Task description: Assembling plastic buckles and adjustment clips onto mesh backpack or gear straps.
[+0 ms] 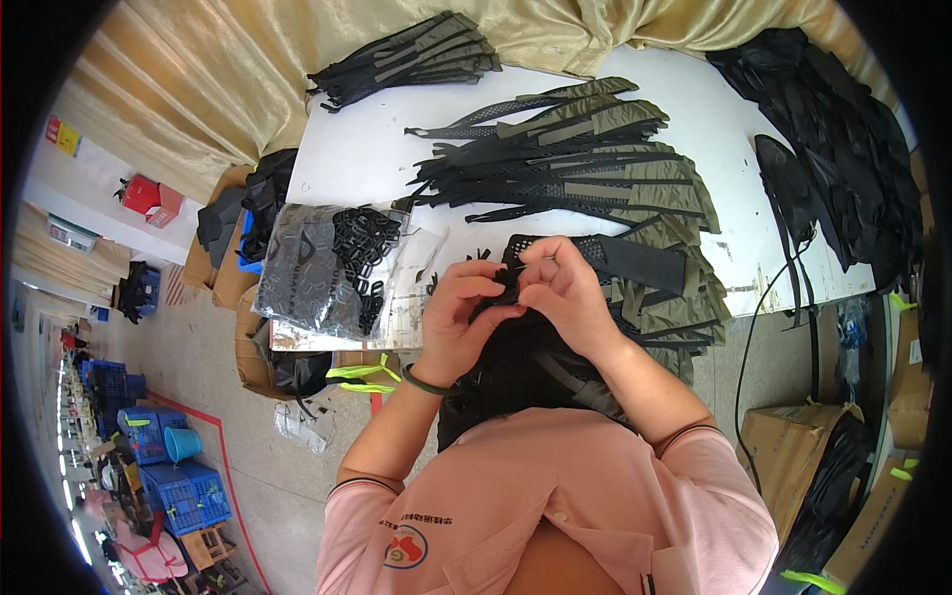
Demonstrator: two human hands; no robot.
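Note:
At the table's near edge, my left hand (464, 315) and my right hand (563, 297) meet with bent fingers. Both pinch the narrow end of a black strap (508, 282); its small details are hidden by my fingertips. A wider black mesh-backed strap piece (640, 264) lies just beyond my right hand, and I cannot tell whether it joins the end I hold. Left of my left hand, a clear plastic bag (296, 260) spills black plastic buckles (363, 243). Dark fabric (531, 372) rests on my lap under my wrists.
Several olive and black straps (635, 183) fan over the white table (357, 164), with another bundle (412, 59) at the far left. Black bags or fabric pieces (833, 149) are heaped at the right, beside a hanging cable (759, 337). Cardboard boxes (793, 446) stand on the floor.

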